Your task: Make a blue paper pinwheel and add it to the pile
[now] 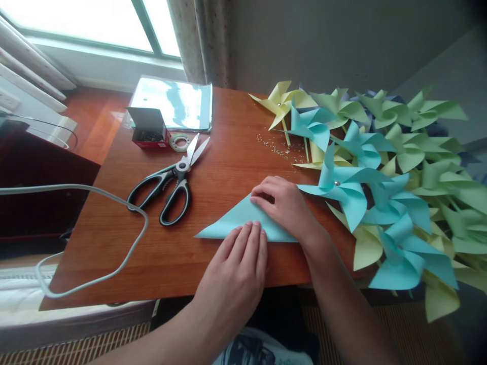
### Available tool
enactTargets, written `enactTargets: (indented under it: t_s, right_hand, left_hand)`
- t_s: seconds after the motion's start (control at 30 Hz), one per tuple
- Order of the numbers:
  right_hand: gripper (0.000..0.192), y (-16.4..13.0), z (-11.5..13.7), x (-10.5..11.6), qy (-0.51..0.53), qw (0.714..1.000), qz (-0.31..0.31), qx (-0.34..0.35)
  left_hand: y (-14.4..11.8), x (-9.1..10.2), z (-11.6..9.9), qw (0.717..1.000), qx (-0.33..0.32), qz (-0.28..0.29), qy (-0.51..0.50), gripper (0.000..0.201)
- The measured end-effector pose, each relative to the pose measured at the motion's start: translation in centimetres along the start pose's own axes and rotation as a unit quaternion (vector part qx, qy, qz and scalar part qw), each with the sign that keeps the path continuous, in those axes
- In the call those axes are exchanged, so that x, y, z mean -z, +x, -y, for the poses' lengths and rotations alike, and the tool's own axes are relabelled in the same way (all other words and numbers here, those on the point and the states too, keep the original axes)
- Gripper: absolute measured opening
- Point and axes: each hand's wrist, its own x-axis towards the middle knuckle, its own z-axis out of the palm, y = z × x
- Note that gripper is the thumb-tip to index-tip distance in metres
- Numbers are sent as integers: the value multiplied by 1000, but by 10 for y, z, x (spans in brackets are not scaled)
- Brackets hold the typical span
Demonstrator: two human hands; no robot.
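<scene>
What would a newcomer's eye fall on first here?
Probably the blue, yellow and green pinwheels crowding the picture's right side. Next, at the table's near side, the left hand lies on a triangular blue paper while the right hand touches its top corner. Open scissors lie farther left.
</scene>
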Motion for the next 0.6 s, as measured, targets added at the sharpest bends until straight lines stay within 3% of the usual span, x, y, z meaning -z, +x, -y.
enactTargets:
  t_s: [0.13, 0.4, 0.6]
  right_hand:
    - [10, 0, -1, 0, -1, 1000, -6, 1]
    - [10, 0, -1, -1, 0, 1000, -5, 2]
    - [11, 1, 0, 1, 0, 1000, 1, -4]
  left_hand:
    - [-1, -1, -6, 1000, 21, 16, -9, 54]
    - [-7, -6, -14, 998, 17, 46, -25, 101]
    - [-12, -9, -9, 996, 9, 75, -53, 108]
